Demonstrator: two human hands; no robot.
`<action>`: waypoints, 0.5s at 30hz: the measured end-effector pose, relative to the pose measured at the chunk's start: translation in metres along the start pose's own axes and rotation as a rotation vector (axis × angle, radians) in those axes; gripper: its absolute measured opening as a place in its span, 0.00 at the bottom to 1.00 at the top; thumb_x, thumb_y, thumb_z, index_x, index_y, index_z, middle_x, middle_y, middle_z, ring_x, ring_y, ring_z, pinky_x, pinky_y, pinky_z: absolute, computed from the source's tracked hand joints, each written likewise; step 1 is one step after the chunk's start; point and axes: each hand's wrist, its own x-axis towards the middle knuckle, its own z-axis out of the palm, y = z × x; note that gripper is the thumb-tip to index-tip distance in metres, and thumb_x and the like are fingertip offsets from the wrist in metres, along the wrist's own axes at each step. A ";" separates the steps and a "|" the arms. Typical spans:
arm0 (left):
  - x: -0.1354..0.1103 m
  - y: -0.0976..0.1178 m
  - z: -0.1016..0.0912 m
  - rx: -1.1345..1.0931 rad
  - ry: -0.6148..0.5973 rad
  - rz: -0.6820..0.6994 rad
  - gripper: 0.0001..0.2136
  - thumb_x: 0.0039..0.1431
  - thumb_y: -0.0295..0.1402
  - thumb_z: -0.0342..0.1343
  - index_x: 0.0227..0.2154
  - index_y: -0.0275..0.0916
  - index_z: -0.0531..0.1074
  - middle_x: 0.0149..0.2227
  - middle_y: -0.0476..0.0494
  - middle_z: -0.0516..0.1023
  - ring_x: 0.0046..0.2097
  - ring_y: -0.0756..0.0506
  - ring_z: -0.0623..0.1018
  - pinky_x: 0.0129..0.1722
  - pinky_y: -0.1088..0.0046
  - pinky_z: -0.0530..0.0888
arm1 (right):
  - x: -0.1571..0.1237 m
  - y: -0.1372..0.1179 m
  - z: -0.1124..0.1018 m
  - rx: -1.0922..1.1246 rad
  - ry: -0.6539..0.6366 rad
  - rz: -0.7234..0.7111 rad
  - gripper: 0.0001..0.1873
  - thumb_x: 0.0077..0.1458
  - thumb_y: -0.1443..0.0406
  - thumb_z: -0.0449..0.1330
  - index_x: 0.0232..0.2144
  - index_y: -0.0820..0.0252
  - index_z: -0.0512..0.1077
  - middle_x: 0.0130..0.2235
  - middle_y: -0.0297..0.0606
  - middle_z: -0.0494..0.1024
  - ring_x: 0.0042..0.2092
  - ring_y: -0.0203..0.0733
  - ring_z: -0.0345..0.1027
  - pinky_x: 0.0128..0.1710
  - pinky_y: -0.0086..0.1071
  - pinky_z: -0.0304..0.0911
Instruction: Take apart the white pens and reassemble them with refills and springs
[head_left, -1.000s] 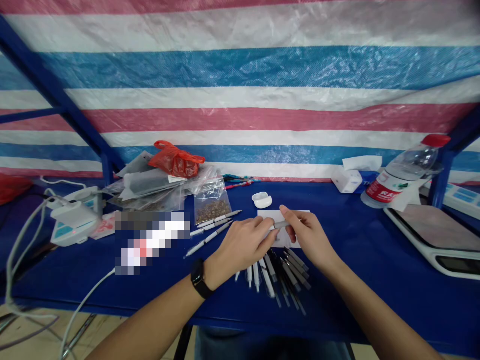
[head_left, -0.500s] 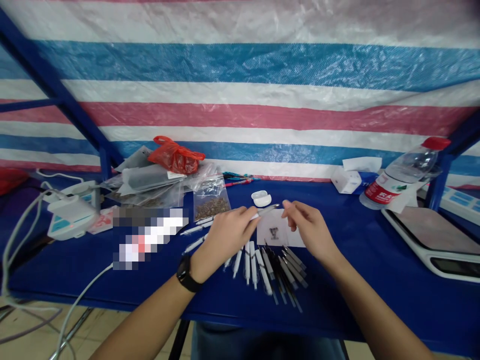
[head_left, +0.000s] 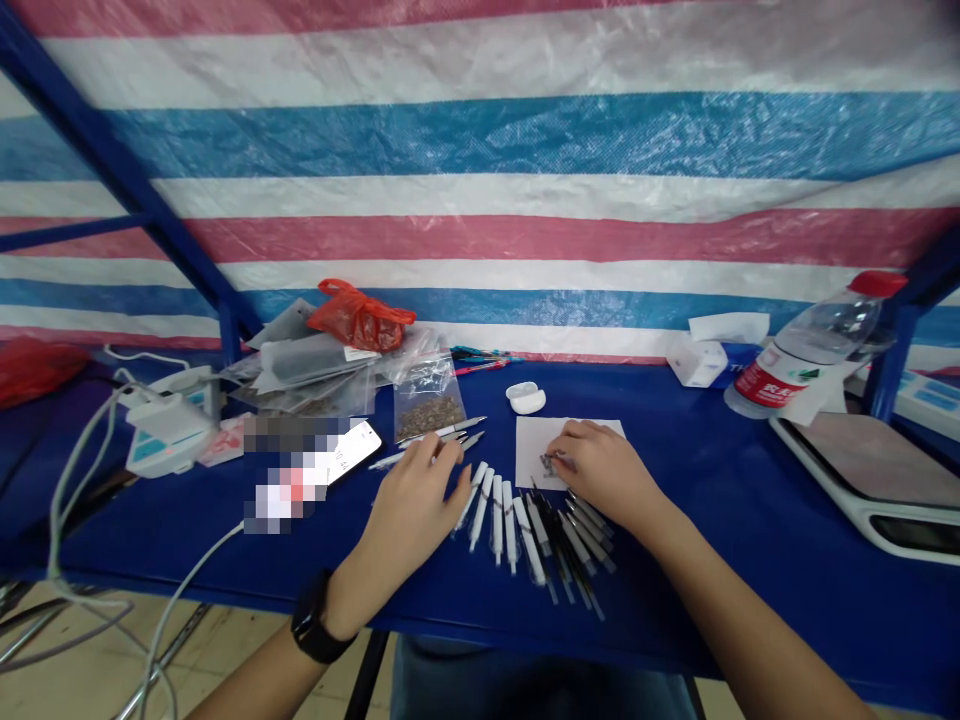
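My left hand (head_left: 420, 495) hovers over the left end of a row of white pen barrels (head_left: 497, 520), its thumb and fingers apart with nothing seen between them. Just beyond its fingers lie several pens with pointed tips (head_left: 450, 432). My right hand (head_left: 600, 470) rests on a white sheet of paper (head_left: 531, 435), fingertips pressed together at a small pile of tiny grey parts (head_left: 549, 466). Whatever those fingers pinch is too small to make out. Below the paper lie dark, thin pen refills and grey-ended pieces (head_left: 577, 545), fanned beside the barrels.
A bag of small brown parts (head_left: 431, 408), a red plastic bag (head_left: 360, 318) and a white earbud case (head_left: 525, 398) stand at the back. A phone (head_left: 352, 450) with a cable lies left. On the right are a bottle (head_left: 795, 365), a tissue pack (head_left: 709, 362) and a scale (head_left: 870, 470).
My left hand has let go of the pen it held and moved back, left and down towards the barrels. My right hand has come down onto the tiny parts on the paper.
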 end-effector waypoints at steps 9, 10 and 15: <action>0.019 0.015 -0.021 -0.090 -0.474 -0.055 0.05 0.63 0.29 0.51 0.36 0.40 0.72 0.36 0.43 0.79 0.33 0.42 0.80 0.27 0.70 0.64 | 0.002 0.002 0.005 0.111 0.015 0.054 0.10 0.55 0.76 0.59 0.35 0.60 0.77 0.40 0.42 0.80 0.48 0.50 0.73 0.44 0.34 0.64; 0.023 0.015 -0.022 -0.100 -0.495 -0.060 0.04 0.61 0.29 0.52 0.35 0.40 0.71 0.34 0.44 0.79 0.33 0.41 0.80 0.27 0.70 0.63 | 0.002 0.003 0.005 0.148 0.023 0.047 0.09 0.54 0.76 0.60 0.34 0.60 0.76 0.40 0.42 0.80 0.48 0.49 0.73 0.43 0.34 0.63; 0.029 0.017 -0.026 -0.148 -0.495 -0.112 0.04 0.57 0.27 0.53 0.30 0.41 0.65 0.28 0.47 0.75 0.33 0.41 0.78 0.29 0.70 0.61 | 0.000 0.009 0.004 0.295 0.114 0.009 0.09 0.52 0.77 0.60 0.29 0.58 0.73 0.35 0.39 0.79 0.40 0.44 0.72 0.39 0.32 0.62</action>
